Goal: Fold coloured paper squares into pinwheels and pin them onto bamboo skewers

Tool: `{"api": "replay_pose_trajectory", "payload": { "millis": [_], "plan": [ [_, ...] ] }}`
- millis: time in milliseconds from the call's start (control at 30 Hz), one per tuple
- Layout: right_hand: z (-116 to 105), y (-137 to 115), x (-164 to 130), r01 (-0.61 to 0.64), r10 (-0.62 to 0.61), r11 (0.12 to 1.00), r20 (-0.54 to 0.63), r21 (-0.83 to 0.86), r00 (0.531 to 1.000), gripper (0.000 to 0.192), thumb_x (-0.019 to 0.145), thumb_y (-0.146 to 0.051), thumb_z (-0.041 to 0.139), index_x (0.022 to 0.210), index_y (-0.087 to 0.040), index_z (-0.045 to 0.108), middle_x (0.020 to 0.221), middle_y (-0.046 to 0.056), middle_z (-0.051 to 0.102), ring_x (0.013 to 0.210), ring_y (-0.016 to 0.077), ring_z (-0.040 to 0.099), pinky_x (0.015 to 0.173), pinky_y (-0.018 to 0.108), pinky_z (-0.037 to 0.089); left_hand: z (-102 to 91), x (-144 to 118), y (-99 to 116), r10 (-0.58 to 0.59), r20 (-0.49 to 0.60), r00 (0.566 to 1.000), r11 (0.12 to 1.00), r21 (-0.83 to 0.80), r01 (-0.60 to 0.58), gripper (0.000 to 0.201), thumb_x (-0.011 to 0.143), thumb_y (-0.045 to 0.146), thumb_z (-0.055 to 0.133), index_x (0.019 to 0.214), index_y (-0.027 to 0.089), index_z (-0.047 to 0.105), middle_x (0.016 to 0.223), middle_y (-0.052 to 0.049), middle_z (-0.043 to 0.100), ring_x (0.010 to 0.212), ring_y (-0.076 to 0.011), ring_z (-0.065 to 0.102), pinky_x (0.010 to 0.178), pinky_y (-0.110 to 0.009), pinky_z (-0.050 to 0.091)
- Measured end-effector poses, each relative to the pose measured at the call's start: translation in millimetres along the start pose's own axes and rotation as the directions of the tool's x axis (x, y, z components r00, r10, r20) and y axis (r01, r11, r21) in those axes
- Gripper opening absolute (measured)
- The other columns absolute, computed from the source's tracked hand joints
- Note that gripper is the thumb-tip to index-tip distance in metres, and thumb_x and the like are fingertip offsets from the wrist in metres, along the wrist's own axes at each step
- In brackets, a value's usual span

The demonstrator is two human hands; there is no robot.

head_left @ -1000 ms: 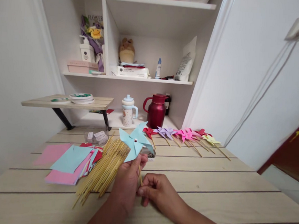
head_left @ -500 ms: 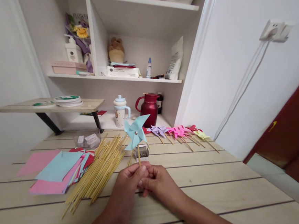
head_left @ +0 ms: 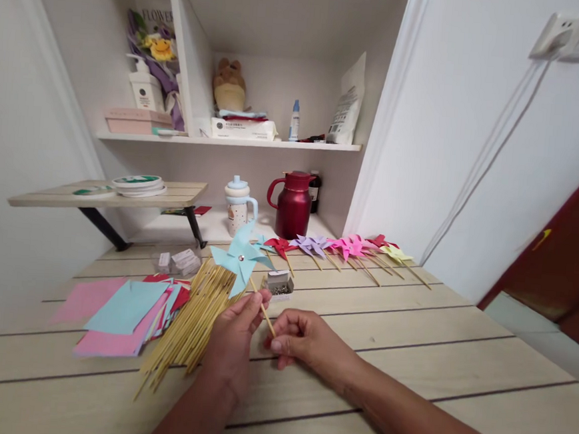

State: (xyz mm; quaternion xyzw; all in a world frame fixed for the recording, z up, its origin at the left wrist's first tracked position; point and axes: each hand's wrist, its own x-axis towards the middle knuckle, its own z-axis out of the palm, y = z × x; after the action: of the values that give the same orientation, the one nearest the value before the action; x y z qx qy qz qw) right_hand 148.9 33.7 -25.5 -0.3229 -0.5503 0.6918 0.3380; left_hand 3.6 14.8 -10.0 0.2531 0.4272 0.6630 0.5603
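Observation:
A light-blue paper pinwheel (head_left: 243,259) on a thin wooden stick is held up over the table, its head tilted to the left. My left hand (head_left: 239,320) pinches the stick partway up, below the paper blades. Lower down, the thumb and fingers of my right hand (head_left: 297,338) close on the bottom end of the same stick. Just beyond my hands stands a small open box of metal pins (head_left: 279,286). To the left lies a bundle of wooden sticks (head_left: 186,319), with a stack of coloured paper squares (head_left: 124,308) beside it.
Finished pinwheels in red (head_left: 280,246), purple (head_left: 312,245), pink (head_left: 351,246) and yellow (head_left: 395,254) lie along the table's back edge. Behind them are a red thermos jug (head_left: 293,207) and a lidded cup (head_left: 237,209). A raised wooden stand (head_left: 181,192) is at left.
The pinwheel has tipped leftward, its stick now slanting. My hands have moved apart along the stick, the left higher than the right. The camera view has shifted slightly.

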Motion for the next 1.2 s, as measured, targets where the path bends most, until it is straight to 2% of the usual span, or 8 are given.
{"api": "replay_pose_trajectory", "payload": {
  "millis": [100,200,300,400,500,700,933,1200],
  "plan": [
    [-3.2,-5.5,-2.8,0.059,-0.059,0.998,-0.001,-0.032,0.998,0.041,0.072,-0.052,0.074,0.085,-0.015,0.063,0.084,0.004,0.071,0.054,0.0103,0.063,0.056,0.024,0.047,2.5,-2.3,3.2,-0.008,-0.001,1.0,0.999,-0.041,0.008,0.031,0.057,0.034,0.086,0.078,0.013,0.077,0.089,-0.008,0.073,0.082,-0.0156,0.062,0.077,-0.027,0.048],
    [-5.0,-10.0,-3.9,0.073,-0.072,0.995,0.007,-0.068,0.997,0.045,0.079,-0.059,0.064,0.083,-0.014,0.064,0.089,0.005,0.07,0.055,0.0094,0.063,0.057,0.024,0.048,3.7,-4.1,4.0,-0.013,-0.001,1.0,0.999,-0.052,0.013,0.031,0.057,0.031,0.086,0.079,0.013,0.077,0.087,-0.008,0.073,0.079,-0.015,0.062,0.074,-0.026,0.049],
    [-3.6,-10.6,-2.4,0.042,-0.044,0.995,-0.019,-0.095,0.999,0.043,0.072,-0.056,0.071,0.079,-0.014,0.064,0.083,0.004,0.07,0.053,0.0095,0.062,0.055,0.023,0.046,3.5,-4.1,3.3,-0.02,0.003,1.0,0.998,-0.053,0.02,0.031,0.057,0.032,0.086,0.08,0.013,0.076,0.089,-0.008,0.073,0.077,-0.0149,0.062,0.072,-0.026,0.049],
    [-0.5,-9.3,-0.1,0.002,-0.011,0.994,-0.077,-0.109,0.997,0.04,0.059,-0.048,0.081,0.073,-0.015,0.063,0.067,-0.001,0.065,0.049,0.0094,0.059,0.052,0.022,0.044,3.0,-3.3,2.4,-0.033,0.015,0.999,0.999,-0.043,0.034,0.033,0.057,0.034,0.086,0.08,0.013,0.076,0.09,-0.007,0.073,0.077,-0.0137,0.062,0.073,-0.025,0.049],
    [0.4,-8.4,1.9,0.0,-0.016,0.991,-0.117,-0.135,0.993,0.036,0.056,-0.043,0.083,0.065,-0.014,0.063,0.054,-0.003,0.058,0.049,0.0104,0.058,0.05,0.021,0.042,3.4,-2.7,1.4,-0.05,0.035,0.998,0.999,-0.014,0.051,0.035,0.056,0.035,0.086,0.083,0.014,0.076,0.091,-0.006,0.072,0.079,-0.0136,0.061,0.076,-0.025,0.049],
    [-3.7,-7.0,3.8,0.01,-0.034,0.987,-0.148,-0.158,0.988,0.033,0.057,-0.041,0.081,0.064,-0.014,0.062,0.053,-0.004,0.058,0.048,0.0106,0.058,0.049,0.021,0.042,6.5,-4.2,0.9,-0.02,0.015,1.0,0.999,0.035,0.02,0.034,0.055,0.039,0.086,0.077,0.015,0.075,0.092,-0.008,0.073,0.093,-0.0197,0.063,0.081,-0.029,0.05],
    [-5.9,-7.4,3.7,0.042,-0.071,0.981,-0.148,-0.191,0.986,0.021,0.063,-0.031,0.074,0.064,-0.014,0.062,0.055,-0.002,0.06,0.048,0.0094,0.058,0.047,0.019,0.041,6.7,-4.7,-1.8,0.008,-0.049,0.999,0.997,0.076,-0.004,0.04,0.054,0.041,0.086,0.083,0.016,0.075,0.093,-0.007,0.073,0.094,-0.0203,0.062,0.082,-0.03,0.05],
    [-5.6,-6.7,5.8,0.016,-0.055,0.976,-0.172,-0.219,0.984,0.032,0.059,-0.04,0.081,0.063,-0.014,0.062,0.054,-0.003,0.059,0.046,0.0085,0.056,0.047,0.019,0.042,-4.2,8.0,-8.1,0.021,-0.016,1.0,0.978,0.21,-0.017,0.044,0.059,0.049,0.08,0.089,0.018,0.076,0.104,-0.008,0.073,0.1,-0.0231,0.062,0.089,-0.034,0.05]
  ]
}}
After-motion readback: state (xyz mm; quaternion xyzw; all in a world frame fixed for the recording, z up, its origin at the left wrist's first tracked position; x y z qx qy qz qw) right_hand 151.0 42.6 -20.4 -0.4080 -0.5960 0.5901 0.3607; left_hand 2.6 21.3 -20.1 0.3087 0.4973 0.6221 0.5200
